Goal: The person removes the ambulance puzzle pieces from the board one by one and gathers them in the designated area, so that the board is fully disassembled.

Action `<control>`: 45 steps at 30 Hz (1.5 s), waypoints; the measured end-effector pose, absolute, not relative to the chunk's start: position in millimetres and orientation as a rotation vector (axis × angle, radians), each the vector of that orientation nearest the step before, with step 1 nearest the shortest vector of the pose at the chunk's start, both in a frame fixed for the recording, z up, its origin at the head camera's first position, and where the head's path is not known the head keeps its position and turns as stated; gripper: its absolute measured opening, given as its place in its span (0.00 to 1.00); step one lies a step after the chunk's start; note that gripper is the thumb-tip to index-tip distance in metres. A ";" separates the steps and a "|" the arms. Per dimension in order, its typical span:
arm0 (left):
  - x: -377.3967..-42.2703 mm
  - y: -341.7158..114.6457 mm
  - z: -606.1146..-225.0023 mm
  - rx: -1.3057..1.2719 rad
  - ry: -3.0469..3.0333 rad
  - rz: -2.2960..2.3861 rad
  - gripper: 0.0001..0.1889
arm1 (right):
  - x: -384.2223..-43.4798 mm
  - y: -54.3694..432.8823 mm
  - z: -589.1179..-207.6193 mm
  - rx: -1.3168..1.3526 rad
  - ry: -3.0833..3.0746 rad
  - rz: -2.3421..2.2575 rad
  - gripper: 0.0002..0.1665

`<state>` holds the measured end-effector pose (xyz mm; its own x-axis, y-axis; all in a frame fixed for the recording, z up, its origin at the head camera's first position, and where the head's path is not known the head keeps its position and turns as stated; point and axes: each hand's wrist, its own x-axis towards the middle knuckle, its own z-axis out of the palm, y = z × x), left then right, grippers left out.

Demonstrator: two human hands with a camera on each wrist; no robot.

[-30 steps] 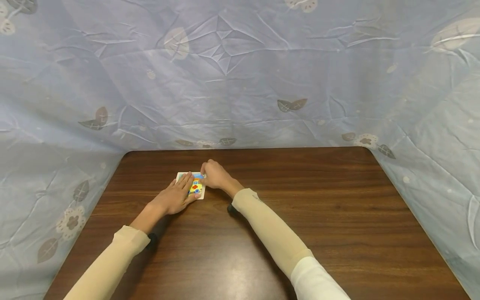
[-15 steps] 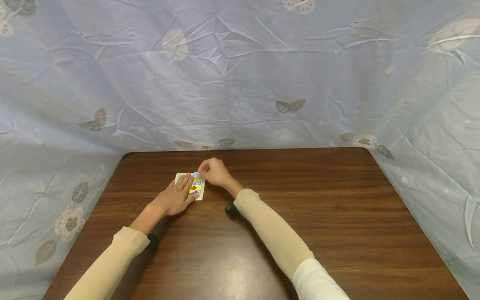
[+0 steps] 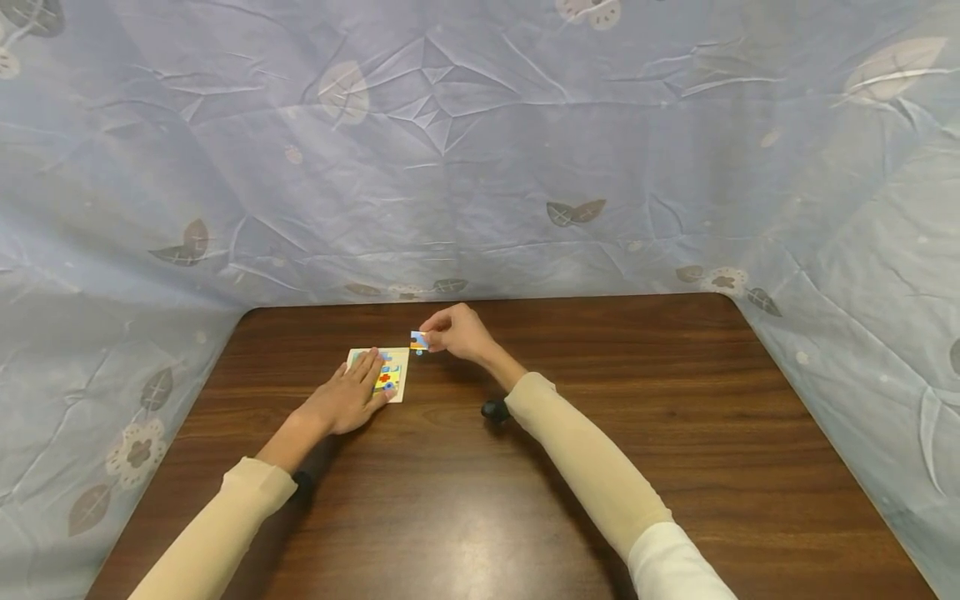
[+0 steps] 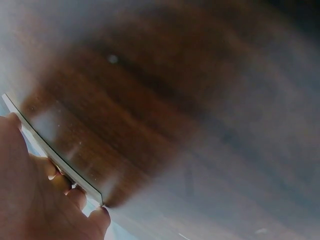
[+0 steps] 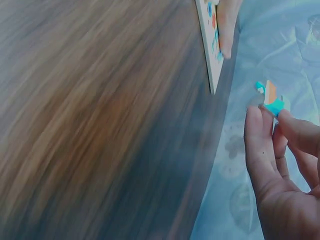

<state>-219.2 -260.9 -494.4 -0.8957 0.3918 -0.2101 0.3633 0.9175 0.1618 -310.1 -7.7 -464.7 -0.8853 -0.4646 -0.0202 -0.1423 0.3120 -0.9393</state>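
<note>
A small puzzle board [image 3: 401, 377] with a pale border and a yellow, blue and red picture lies at the far left of the table. Across its left part rests my left hand [image 3: 343, 398], fingers straight and pressing on it; that side of the picture is hidden. My right hand [image 3: 462, 335] pinches a blue and orange puzzle piece [image 3: 417, 342] between thumb and fingers, lifted just beyond the board's far right corner. From the right wrist view, the puzzle piece [image 5: 270, 95] shows tabs and stands apart from the board [image 5: 214, 75].
The dark wooden table [image 3: 600, 433] extends to the right and front. A pale blue patterned cloth [image 3: 480, 167] hangs behind it and along both sides. Under the right wrist a small black object [image 3: 495, 411] shows.
My right hand has drawn the puzzle piece up out of the board and moved it off to the right. The left hand has stayed pressed on the board.
</note>
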 end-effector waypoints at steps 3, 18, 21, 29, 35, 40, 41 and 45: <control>-218.6 -261.4 -494.2 0.567 2.836 0.172 0.42 | -309.6 6.6 -463.8 -0.547 2.285 -1.619 0.09; -215.4 -258.3 -490.8 0.591 2.829 0.196 0.41 | -305.1 108.6 -453.8 -0.394 2.471 -1.583 0.11; -215.5 -260.1 -490.8 0.583 2.834 0.194 0.42 | -307.5 133.1 -451.5 -0.338 2.478 -1.599 0.12; -217.2 -262.9 -492.0 0.574 2.840 0.193 0.42 | -313.1 187.5 -452.0 -0.203 2.485 -1.594 0.15; -216.5 -260.7 -492.1 0.580 2.829 0.208 0.42 | -309.0 221.7 -456.9 -0.187 2.501 -1.531 0.16; -218.2 -261.0 -493.7 0.589 2.837 0.204 0.41 | -305.6 244.6 -461.7 -0.136 2.494 -1.469 0.18; -218.6 -261.2 -493.8 0.591 2.839 0.203 0.41 | -305.1 248.0 -462.8 -0.125 2.491 -1.462 0.18; -218.9 -261.7 -493.5 0.590 2.841 0.209 0.41 | -304.5 256.6 -467.8 -0.119 2.475 -1.443 0.17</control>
